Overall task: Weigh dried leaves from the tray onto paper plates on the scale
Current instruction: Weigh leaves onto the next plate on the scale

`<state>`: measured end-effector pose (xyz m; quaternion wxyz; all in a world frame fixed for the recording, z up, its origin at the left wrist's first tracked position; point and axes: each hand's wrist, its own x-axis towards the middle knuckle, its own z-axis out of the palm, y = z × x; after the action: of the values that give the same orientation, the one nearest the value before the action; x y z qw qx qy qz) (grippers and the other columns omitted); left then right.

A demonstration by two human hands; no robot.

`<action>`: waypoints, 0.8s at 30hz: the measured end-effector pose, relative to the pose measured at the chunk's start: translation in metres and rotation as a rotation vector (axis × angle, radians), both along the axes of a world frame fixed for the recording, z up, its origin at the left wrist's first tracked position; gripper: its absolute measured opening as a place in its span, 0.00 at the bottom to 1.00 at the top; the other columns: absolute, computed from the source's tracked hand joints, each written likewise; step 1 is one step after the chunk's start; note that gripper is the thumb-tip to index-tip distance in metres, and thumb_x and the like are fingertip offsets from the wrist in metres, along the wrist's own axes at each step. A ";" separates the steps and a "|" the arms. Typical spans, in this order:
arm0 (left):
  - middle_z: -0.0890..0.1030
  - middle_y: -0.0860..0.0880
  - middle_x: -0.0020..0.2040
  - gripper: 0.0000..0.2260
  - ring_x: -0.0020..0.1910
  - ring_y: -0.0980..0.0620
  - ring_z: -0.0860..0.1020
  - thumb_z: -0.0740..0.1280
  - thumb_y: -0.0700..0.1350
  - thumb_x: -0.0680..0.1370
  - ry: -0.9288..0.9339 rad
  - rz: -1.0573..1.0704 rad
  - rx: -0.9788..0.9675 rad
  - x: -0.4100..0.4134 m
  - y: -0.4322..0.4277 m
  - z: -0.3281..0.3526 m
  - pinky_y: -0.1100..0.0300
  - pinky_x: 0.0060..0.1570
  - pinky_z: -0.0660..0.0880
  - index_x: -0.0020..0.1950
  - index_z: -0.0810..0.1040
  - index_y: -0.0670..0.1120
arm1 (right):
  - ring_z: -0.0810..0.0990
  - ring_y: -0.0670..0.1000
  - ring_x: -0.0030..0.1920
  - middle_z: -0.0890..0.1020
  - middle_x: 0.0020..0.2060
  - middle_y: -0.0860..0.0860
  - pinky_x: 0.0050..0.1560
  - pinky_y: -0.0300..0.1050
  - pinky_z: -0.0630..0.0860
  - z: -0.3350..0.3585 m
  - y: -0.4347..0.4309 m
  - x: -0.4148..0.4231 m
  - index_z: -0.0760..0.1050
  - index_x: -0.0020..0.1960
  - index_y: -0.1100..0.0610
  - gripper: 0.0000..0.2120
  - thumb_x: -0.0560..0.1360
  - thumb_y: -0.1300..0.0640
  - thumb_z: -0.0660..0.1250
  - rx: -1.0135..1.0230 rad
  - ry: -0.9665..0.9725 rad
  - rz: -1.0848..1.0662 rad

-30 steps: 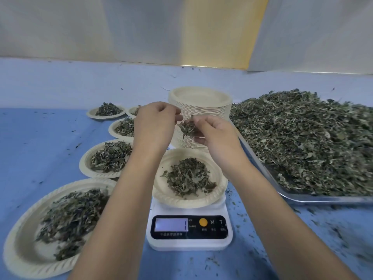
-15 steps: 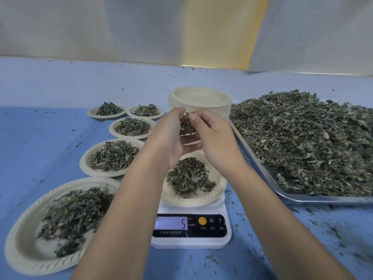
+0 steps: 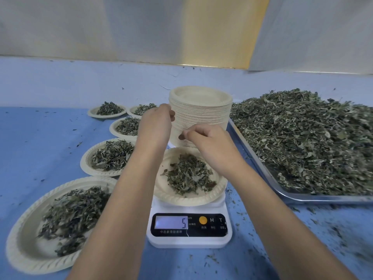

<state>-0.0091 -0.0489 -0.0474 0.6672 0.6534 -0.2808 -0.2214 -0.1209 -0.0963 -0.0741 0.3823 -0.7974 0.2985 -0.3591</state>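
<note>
Five filled plates (image 3: pixel 20 249) lie left of the scale (image 3: pixel 189 240) (reading 5), whose plate (image 3: pixel 161 190) holds dried leaves (image 3: pixel 189 174), with the heaped tray (image 3: pixel 302 198) at its right; above it the left hand (image 3: pixel 157 126) and right hand (image 3: pixel 212 146) curl, any hold indiscernible.

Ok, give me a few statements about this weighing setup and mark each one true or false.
1. The display on the scale reads 5. True.
2. The plate on the scale is empty. False: it holds dried leaves.
3. The stack of empty plates stands behind the scale. True.
4. The tray lies left of the scale. False: it lies to its right.
5. Five filled plates lie left of the scale. True.
</note>
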 end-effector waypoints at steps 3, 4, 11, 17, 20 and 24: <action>0.82 0.51 0.44 0.11 0.49 0.52 0.79 0.58 0.45 0.79 0.008 -0.007 -0.024 0.003 0.001 -0.001 0.51 0.60 0.73 0.42 0.78 0.47 | 0.80 0.51 0.47 0.84 0.42 0.54 0.53 0.46 0.75 -0.002 -0.002 0.000 0.82 0.38 0.48 0.12 0.77 0.51 0.64 0.010 0.016 -0.008; 0.82 0.51 0.44 0.11 0.48 0.53 0.79 0.58 0.45 0.79 0.007 -0.012 -0.027 0.004 0.002 -0.001 0.52 0.59 0.73 0.42 0.78 0.47 | 0.81 0.53 0.47 0.84 0.42 0.55 0.53 0.48 0.75 -0.002 -0.003 0.000 0.82 0.38 0.48 0.12 0.77 0.51 0.64 0.009 0.008 -0.015; 0.81 0.51 0.42 0.12 0.41 0.56 0.79 0.57 0.41 0.79 0.022 -0.096 -0.030 -0.006 0.003 0.006 0.59 0.48 0.73 0.40 0.78 0.46 | 0.81 0.43 0.44 0.84 0.40 0.44 0.49 0.39 0.77 -0.007 -0.012 -0.001 0.83 0.44 0.52 0.06 0.74 0.61 0.69 -0.035 -0.010 -0.025; 0.81 0.48 0.38 0.11 0.38 0.54 0.79 0.57 0.38 0.79 0.099 -0.227 -0.034 -0.034 -0.004 0.007 0.61 0.44 0.74 0.41 0.77 0.43 | 0.81 0.44 0.38 0.83 0.35 0.45 0.48 0.43 0.78 0.000 -0.031 -0.024 0.81 0.40 0.47 0.11 0.72 0.63 0.69 -0.012 -0.084 -0.111; 0.81 0.49 0.33 0.13 0.33 0.54 0.78 0.57 0.38 0.79 0.104 -0.330 0.028 -0.055 -0.015 0.003 0.62 0.39 0.72 0.38 0.77 0.43 | 0.79 0.42 0.32 0.83 0.33 0.46 0.43 0.43 0.77 -0.001 -0.046 -0.047 0.81 0.40 0.49 0.11 0.73 0.63 0.65 0.029 -0.091 -0.214; 0.82 0.49 0.33 0.13 0.35 0.53 0.79 0.59 0.39 0.78 0.048 -0.377 0.033 -0.081 -0.026 -0.002 0.59 0.44 0.73 0.36 0.78 0.44 | 0.74 0.49 0.30 0.78 0.27 0.48 0.36 0.45 0.70 -0.008 -0.071 -0.084 0.80 0.37 0.55 0.09 0.72 0.61 0.64 0.078 0.083 -0.356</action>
<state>-0.0903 -0.0749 -0.0497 0.6095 0.5946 -0.3787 -0.3627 -0.2046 -0.1673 -0.0824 0.3307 -0.7308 0.4640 -0.3759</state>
